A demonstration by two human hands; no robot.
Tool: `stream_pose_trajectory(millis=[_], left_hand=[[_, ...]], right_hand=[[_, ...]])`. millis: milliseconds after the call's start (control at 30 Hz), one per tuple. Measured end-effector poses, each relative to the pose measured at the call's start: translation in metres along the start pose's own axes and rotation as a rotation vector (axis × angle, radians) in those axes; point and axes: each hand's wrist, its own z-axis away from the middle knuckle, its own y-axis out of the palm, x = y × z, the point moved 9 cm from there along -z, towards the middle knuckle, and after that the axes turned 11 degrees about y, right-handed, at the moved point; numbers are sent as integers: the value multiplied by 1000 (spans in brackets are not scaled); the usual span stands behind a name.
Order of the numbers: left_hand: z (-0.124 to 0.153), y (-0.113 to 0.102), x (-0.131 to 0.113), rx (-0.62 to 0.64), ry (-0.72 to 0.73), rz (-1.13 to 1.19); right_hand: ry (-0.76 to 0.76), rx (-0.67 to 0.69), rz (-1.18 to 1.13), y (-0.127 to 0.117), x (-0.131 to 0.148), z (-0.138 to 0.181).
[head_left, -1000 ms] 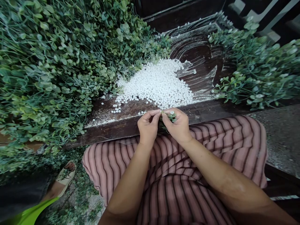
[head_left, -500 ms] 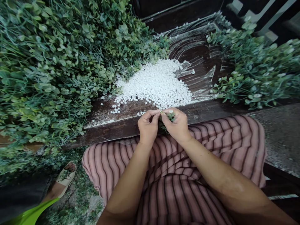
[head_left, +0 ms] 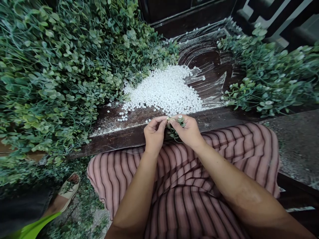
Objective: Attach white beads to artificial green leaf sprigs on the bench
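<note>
My left hand (head_left: 155, 132) is closed in a pinch over the bench's front edge, with a small white bead (head_left: 167, 118) showing at its fingertips. Touching those fingertips, my right hand (head_left: 186, 131) grips a leafy artificial plant sprig (head_left: 172, 133). Another white bead sits on that sprig, beside the right index finger. Most of the sprig's stem hides behind the right thumb and palm. Just beyond both hands spreads a heap of white beads (head_left: 166, 88) on the dark wooden bench (head_left: 129, 121).
A large mass of artificial greenery (head_left: 62, 66) covers the left side. More sprigs (head_left: 271, 76), some white-tipped, lie at the right. White powder streaks the bench's far part. At lower left are another person's sandalled foot (head_left: 68, 189) and a bright green edge (head_left: 37, 227).
Both hands have shifted slightly left, still pinched together. More of the sprig's leaves show between them now, and the pale bead at the fingertips is clearer.
</note>
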Motion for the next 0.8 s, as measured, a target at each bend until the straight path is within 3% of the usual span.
stream_pose_trajectory(millis=[300, 800], left_hand=[[-3, 2, 1, 30, -42, 91], [-7, 2, 8, 43, -85, 226]], right_hand=[[20, 58, -44, 1, 4, -1], [193, 99, -140, 4, -4, -2]])
